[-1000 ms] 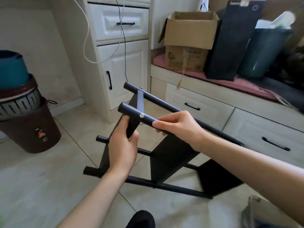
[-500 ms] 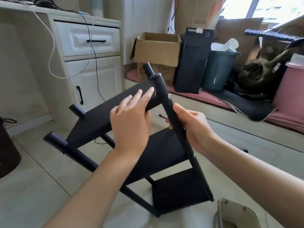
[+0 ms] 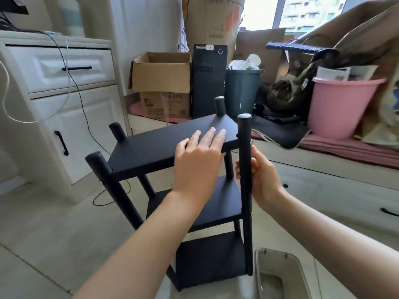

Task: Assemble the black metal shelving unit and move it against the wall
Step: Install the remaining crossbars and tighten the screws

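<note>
The black shelving unit point(image 3: 172, 145) is standing upright on the tiled floor point(image 3: 43, 234), three shelves deep, just in front of the white cabinet point(image 3: 64, 104). The left hand point(image 3: 198, 156) lies flat, fingers spread, on the top shelf's near right part. The right hand point(image 3: 259, 178) wraps the near right post point(image 3: 245, 169).

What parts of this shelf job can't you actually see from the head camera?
- Shelving unit feet: near left one hidden behind the left forearm.
- Right hand fingertips: behind the front post.
- Screws: too small to judge.
- Plastic container: cut by the bottom edge.
</note>
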Tool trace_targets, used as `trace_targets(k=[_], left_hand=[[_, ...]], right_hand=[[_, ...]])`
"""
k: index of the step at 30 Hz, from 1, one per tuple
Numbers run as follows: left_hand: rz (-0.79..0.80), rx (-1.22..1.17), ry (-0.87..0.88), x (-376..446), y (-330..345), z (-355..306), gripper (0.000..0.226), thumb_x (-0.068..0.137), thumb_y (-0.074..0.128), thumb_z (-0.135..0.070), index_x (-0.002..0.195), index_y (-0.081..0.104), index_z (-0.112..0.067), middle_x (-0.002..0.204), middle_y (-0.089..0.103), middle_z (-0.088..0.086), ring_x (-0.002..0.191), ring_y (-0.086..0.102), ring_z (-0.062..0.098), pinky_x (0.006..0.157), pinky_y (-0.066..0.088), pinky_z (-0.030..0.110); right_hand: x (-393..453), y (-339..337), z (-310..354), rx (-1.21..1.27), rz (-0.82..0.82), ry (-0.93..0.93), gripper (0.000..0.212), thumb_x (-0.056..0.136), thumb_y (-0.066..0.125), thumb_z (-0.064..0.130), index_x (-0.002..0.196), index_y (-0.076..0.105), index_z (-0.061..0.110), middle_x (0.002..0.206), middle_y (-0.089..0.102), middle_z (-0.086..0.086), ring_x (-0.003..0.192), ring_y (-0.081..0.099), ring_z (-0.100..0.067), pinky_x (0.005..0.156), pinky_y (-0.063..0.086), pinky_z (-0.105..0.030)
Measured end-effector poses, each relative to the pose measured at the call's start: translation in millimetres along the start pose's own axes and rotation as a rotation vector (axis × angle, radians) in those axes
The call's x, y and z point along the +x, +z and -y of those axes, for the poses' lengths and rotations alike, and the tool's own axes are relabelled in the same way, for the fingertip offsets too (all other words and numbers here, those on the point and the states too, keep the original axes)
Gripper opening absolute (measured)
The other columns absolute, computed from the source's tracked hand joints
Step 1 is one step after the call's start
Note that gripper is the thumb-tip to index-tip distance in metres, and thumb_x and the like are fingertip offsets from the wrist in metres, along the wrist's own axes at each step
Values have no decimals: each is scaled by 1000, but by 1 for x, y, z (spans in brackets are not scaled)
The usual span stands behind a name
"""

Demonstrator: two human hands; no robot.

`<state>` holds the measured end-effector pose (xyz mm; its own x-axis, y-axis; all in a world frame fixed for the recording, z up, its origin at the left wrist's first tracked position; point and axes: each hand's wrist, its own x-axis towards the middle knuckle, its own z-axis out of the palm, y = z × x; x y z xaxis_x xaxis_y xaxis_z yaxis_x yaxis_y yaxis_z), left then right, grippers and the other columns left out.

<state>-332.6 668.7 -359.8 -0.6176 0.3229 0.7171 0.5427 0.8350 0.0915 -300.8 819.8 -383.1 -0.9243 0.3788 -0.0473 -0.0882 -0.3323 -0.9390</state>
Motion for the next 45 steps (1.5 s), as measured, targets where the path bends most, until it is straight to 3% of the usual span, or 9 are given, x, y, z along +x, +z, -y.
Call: trace_targets(k=[3,5,14,21,26,30,36,42,45], left_hand=[[50,9,71,2,9,-21,52,87,77,-17,136,63,-26,138,63,-2,126,61,28,100,49,42],[69,18,141,1,13,-32,55,85,80,-17,136,63,-26,137,64,-2,125,62,29,99,50,42],[182,-16,281,-18,22,-72,50,105,48,-34,153,37,-32,160,38,-6,147,36,28,118,27,41],[147,-2,282,-29,16,-98,45,99,59,-32,144,54,-29,148,55,-6,137,51,27,111,40,45],[19,89,307,-33,21,-123,42,84,77,-23,125,70,-31,127,70,-7,116,68,24,93,56,41],[-92,55,316,-29,30,-137,38,79,79,-15,114,76,-26,115,75,-4,106,72,25,85,58,39],[-48,30,327,-25,37,-143,44,76,87,-30,117,75,-20,118,74,-2,109,71,23,88,57,36],[-28,-104,333,-38,22,-120,46,79,82,-10,123,72,-10,124,71,4,118,67,25,98,53,40],[-97,-188,328,-43,7,-93,40,84,76,-8,123,71,-4,125,70,9,126,61,31,104,50,47]], right_hand=[[-8,-24,-1,58,-39,9,37,96,57,42,79,65,10,69,60,-8,56,53,-18,53,46,-24],[-14,-39,-3,83,-66,25,33,98,54,35,78,62,9,69,58,-9,56,52,-19,58,44,-28],[-39,-79,-15,152,-153,18,32,101,45,27,75,58,14,56,49,-3,51,44,-18,55,36,-30],[-51,-99,-10,160,-171,-31,31,101,43,25,78,62,20,50,46,-2,46,44,-17,50,37,-28],[-49,-122,-6,119,-221,-48,25,98,45,25,78,57,17,53,47,-4,49,46,-18,52,38,-29],[-42,-138,-3,105,-242,-56,26,96,47,26,75,52,13,57,47,-4,51,46,-18,50,39,-27],[-35,-156,0,63,-278,-113,26,95,45,24,73,50,10,60,50,-7,54,47,-19,49,43,-26],[-39,-157,-3,-52,-322,-138,36,97,47,28,70,61,9,63,62,-7,59,54,-20,59,43,-29],[-44,-161,-4,-310,-317,-148,60,104,32,46,78,70,8,70,71,-9,67,64,-18,66,42,-31]])
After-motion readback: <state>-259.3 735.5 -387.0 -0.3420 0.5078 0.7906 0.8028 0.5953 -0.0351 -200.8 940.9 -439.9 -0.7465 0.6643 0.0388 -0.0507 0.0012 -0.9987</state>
